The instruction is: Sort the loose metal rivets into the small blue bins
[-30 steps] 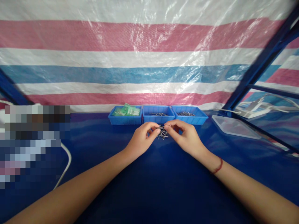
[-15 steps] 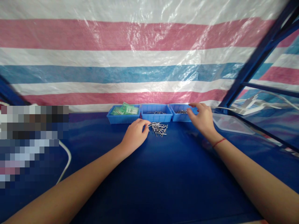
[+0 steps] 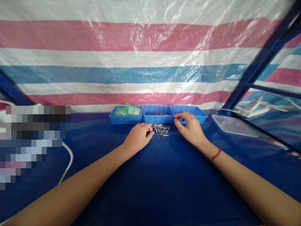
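Note:
A loose pile of thin silver rivet-like pins (image 3: 162,130) lies on the blue table, in front of the middle blue bin (image 3: 158,119). My left hand (image 3: 138,137) rests at the pile's left edge, thumb and fingertips closed together; what is between them is hidden. To the right of the pile, my right hand (image 3: 191,129) hovers in front of the right blue bin (image 3: 199,115), its thumb and index finger apart and nothing visible between them. Similar metal pieces lie in the middle and right bins. Green plastic packets (image 3: 129,110) fill the left blue bin (image 3: 126,120).
A clear plastic lid or tray (image 3: 235,126) lies at the right, near a blue metal frame (image 3: 252,67) and a white power strip (image 3: 252,106). A white cable (image 3: 70,155) curves over the table at left, beside a blurred-out area. Striped sheeting (image 3: 141,36) hangs behind.
My right hand has moved left and toward me, from over the right bin to beside the pile. My left hand has shifted slightly right, its thumb and fingers staying close together.

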A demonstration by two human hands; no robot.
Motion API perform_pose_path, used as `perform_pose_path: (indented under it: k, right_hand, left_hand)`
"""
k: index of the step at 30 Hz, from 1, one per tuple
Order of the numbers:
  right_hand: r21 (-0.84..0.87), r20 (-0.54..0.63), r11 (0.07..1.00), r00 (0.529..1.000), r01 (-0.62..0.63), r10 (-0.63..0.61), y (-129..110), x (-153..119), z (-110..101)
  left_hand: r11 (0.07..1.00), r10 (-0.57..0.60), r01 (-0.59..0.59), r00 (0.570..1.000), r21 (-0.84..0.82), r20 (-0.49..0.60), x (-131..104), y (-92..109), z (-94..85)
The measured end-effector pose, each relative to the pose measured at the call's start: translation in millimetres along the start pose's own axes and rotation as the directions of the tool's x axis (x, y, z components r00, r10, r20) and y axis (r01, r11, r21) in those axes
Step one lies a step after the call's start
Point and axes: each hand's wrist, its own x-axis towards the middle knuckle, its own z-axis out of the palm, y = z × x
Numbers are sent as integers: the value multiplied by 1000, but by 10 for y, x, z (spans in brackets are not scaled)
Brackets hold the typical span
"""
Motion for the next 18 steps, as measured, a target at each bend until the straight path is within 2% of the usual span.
perform_pose_path:
  k: [4,8,12,18]
  right_hand:
    - [80,77,997,997,-21,15,-109,-63,56]
    - [156,146,987,989,-47,24,-207,-108,80]
    - [325,201,941,979,-92,27,-358,-144,71]
    - [494,228,847,969,-199,94,-499,-177,55]
  left_hand:
    - [995,-52,50,999,-82,-17,-13,-6,29]
    - [967,-133,104,984,-232,-114,-28,85,28]
    - [909,-141,68,979,-412,-149,-46,215,25]
    - [861,-101,11,984,-508,-149,-64,281,20]
